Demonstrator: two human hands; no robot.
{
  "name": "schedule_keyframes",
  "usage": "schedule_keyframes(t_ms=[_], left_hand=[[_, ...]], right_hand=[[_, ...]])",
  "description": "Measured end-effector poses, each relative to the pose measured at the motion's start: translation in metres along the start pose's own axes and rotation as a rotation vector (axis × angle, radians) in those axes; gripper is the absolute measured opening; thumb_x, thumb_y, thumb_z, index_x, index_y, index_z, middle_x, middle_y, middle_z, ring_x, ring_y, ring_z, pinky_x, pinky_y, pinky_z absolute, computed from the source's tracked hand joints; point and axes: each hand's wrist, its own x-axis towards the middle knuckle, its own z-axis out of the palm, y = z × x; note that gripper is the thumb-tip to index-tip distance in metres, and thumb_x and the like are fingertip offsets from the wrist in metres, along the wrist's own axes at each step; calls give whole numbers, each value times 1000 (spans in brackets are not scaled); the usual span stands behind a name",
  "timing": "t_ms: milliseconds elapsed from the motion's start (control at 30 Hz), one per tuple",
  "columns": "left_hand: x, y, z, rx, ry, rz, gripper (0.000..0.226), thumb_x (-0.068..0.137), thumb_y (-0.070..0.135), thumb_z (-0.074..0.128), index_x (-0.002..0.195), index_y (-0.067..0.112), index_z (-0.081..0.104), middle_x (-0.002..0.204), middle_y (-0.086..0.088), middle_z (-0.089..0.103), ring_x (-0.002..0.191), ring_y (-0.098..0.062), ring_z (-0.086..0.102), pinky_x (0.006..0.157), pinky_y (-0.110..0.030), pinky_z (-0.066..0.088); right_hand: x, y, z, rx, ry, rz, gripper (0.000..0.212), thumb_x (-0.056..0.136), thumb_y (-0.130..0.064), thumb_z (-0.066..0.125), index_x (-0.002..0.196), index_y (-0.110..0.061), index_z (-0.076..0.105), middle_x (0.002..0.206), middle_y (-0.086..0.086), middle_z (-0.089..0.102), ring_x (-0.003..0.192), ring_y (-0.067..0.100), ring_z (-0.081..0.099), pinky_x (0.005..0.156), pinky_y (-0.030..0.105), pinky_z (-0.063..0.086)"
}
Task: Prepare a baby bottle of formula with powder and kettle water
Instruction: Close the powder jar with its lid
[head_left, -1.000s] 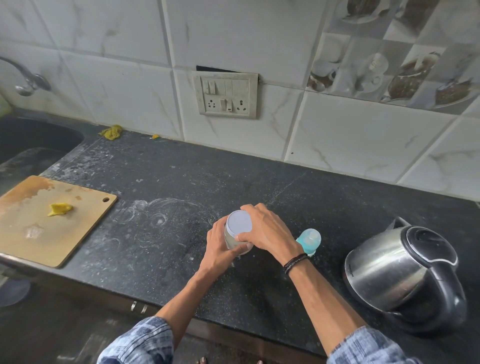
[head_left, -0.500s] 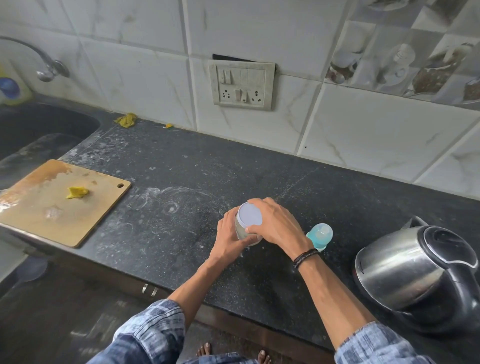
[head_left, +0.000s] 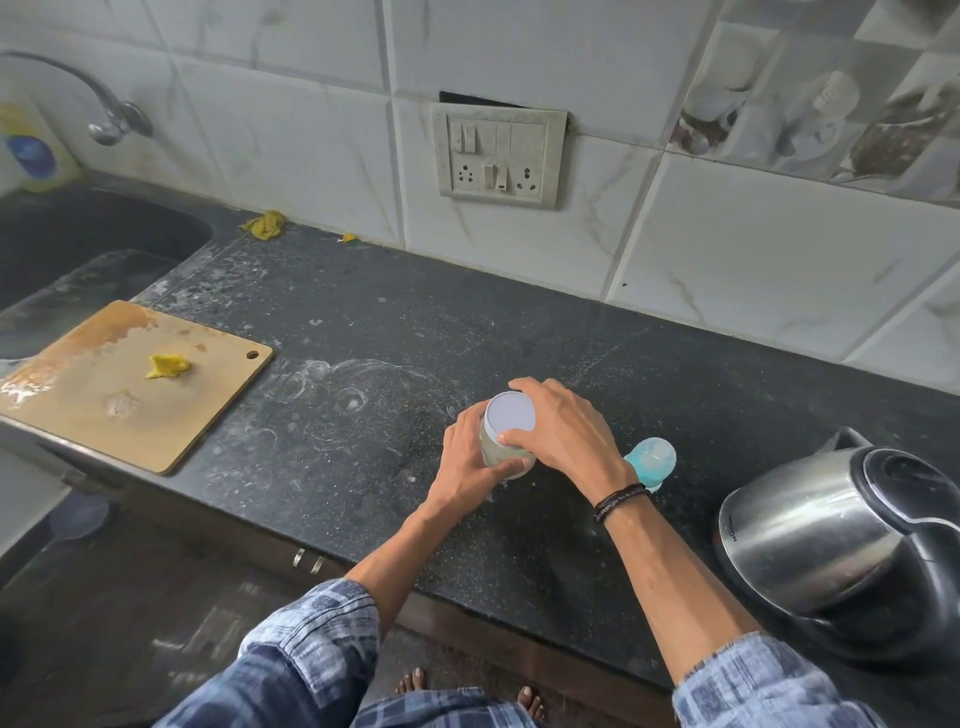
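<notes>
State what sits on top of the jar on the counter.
A pale lid caps the jar; the right hand grips its rim. The lid hides the opening beneath.

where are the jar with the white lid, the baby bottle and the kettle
jar (head_left: 510, 413): head view, on its white lid
baby bottle (head_left: 652, 457): head view, on its teal top
kettle (head_left: 810, 540): head view, on its steel body

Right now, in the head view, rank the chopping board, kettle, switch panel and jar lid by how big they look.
1. The chopping board and the kettle: about alike; the kettle is nearer and cut by the frame edge, so I won't rank them.
2. The switch panel.
3. The jar lid.
</notes>
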Motion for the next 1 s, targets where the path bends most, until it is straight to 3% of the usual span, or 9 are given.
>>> schedule_keyframes(t_ms=[100,300,467,533,700,900,1000], left_hand=[[0,0,0,-1,1,-8,83,70,51,80,141,41,38,137,13,40,126,-12,34,104,-33,30],[2,-3,1,8,1,-2,80,70,51,80,137,41,38,134,13,41,123,-12,34,106,-36,33],[3,-4,1,5,-1,1,85,70,50,80,144,35,39,138,11,42,125,-11,34,107,-35,31],[3,-4,1,12,-2,-5,86,70,49,79,144,33,39,137,13,41,124,-10,33,107,-35,30],[4,-5,1,8,-5,-17,85,69,51,79,142,34,40,134,13,41,122,-10,33,105,-34,31],[4,-6,1,13,-6,-1,87,70,52,79,145,33,39,138,11,41,123,-9,33,105,-34,29],[3,-5,0,18,-8,6,89,67,60,76,144,32,40,136,12,41,122,-9,33,104,-33,29]], right_hand=[[2,2,-3,-26,-2,20,82,87,-52,76,154,-28,35,145,9,52,126,31,58,97,44,52],[10,-1,-3,-20,-85,-68,82,85,-35,80,155,-31,37,150,2,50,133,27,52,104,44,48],[11,-2,0,-55,-17,7,87,83,-66,71,153,-28,36,145,8,51,129,32,53,98,47,50],[14,-2,-6,-66,-42,9,92,81,-69,71,154,-27,36,147,8,48,131,33,51,99,48,50],[17,-2,-10,-79,-147,-51,86,83,-41,82,154,-31,36,148,3,49,133,28,50,103,46,48],[14,-3,-5,-144,-37,26,87,83,-72,67,151,-26,40,144,9,52,127,32,57,97,45,51],[12,-3,-6,-127,-57,-21,87,82,-63,75,152,-27,39,143,7,49,127,31,55,96,46,52]])
